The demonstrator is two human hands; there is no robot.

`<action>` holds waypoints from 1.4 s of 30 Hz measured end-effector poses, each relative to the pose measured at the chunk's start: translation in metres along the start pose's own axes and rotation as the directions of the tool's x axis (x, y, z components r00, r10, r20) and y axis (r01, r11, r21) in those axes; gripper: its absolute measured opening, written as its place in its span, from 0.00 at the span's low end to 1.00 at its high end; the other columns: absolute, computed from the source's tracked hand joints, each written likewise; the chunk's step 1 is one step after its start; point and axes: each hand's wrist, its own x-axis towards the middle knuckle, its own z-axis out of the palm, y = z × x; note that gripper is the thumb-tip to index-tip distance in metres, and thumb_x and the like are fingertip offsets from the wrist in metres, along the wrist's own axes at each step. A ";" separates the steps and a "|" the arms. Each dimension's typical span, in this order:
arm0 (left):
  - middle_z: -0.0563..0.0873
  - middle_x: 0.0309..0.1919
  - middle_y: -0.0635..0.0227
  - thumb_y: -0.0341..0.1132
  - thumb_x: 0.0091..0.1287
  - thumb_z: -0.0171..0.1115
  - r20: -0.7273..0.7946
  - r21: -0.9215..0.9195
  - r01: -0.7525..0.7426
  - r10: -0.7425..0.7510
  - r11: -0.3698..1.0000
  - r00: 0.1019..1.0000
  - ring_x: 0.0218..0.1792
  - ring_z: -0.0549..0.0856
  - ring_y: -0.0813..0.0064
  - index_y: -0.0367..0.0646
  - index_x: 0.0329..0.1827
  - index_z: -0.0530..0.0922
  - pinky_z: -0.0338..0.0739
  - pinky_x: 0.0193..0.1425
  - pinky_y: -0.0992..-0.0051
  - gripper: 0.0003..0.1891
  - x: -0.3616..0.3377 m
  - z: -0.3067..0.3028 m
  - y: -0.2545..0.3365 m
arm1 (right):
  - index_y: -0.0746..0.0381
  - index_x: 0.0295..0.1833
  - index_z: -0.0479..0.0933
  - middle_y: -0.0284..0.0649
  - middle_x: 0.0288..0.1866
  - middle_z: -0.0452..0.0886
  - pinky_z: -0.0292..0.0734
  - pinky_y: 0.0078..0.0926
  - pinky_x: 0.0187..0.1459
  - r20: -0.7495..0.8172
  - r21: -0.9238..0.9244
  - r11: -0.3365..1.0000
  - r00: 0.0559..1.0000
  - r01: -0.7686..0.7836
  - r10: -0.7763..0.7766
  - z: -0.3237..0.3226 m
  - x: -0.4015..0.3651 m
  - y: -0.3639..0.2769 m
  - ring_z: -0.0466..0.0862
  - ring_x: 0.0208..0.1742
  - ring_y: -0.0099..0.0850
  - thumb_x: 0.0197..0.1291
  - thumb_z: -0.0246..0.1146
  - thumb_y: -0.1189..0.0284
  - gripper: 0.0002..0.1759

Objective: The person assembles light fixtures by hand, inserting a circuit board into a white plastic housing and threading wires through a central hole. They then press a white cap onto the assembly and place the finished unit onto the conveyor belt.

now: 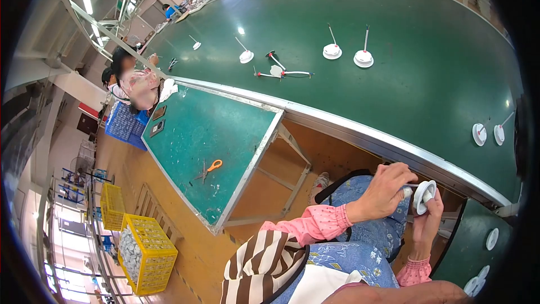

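Observation:
In front of my lap, my right hand (pixel 428 217) grips a white round plastic piece (pixel 421 201), tilted on edge, with the thumb at its middle. My left hand (pixel 388 188) is closed beside it, fingers pinching what looks like the thin pale wire (pixel 412 184) that runs to the piece. The fingertips partly hide this wire. Similar white round pieces with upright wires stand on the green belt, among them one piece (pixel 364 59) and another piece (pixel 479 134).
A metal rail (pixel 349 121) edges the green belt. Loose wires (pixel 298 72) lie on the belt. Orange-handled scissors (pixel 214 165) rest on the side table (pixel 242 129). White discs (pixel 492 239) lie at lower right. A yellow crate (pixel 157 253) stands on the floor. A co-worker (pixel 138 81) sits further along.

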 end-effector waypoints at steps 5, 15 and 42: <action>0.79 0.38 0.52 0.20 0.60 0.58 0.033 -0.284 0.027 -0.018 0.958 0.999 0.40 0.81 0.48 0.36 0.47 0.79 0.77 0.43 0.60 0.12 -0.001 0.011 -0.005 | 0.63 0.61 0.76 0.29 0.42 0.82 0.75 0.16 0.33 0.143 -0.075 0.990 0.981 -0.118 0.128 -0.014 0.001 0.005 0.81 0.36 0.18 0.64 0.55 0.73 0.20; 0.84 0.35 0.69 0.23 0.73 0.55 0.442 -0.380 0.485 -0.306 0.788 0.843 0.32 0.79 0.83 0.34 0.48 0.80 0.74 0.37 0.80 0.07 -0.005 0.001 0.004 | 0.62 0.73 0.70 0.42 0.58 0.75 0.74 0.29 0.57 0.405 -0.520 0.720 0.875 0.459 -0.265 -0.012 -0.007 -0.001 0.76 0.59 0.33 0.69 0.63 0.59 0.31; 0.86 0.29 0.70 0.23 0.72 0.59 0.553 -0.281 0.584 -0.368 0.762 0.747 0.32 0.82 0.85 0.33 0.47 0.83 0.77 0.36 0.80 0.07 -0.006 0.007 0.009 | 0.63 0.46 0.77 0.31 0.35 0.78 0.70 0.16 0.31 0.134 -0.357 0.903 0.970 0.237 -0.202 -0.022 -0.010 0.019 0.75 0.33 0.16 0.71 0.57 0.66 0.11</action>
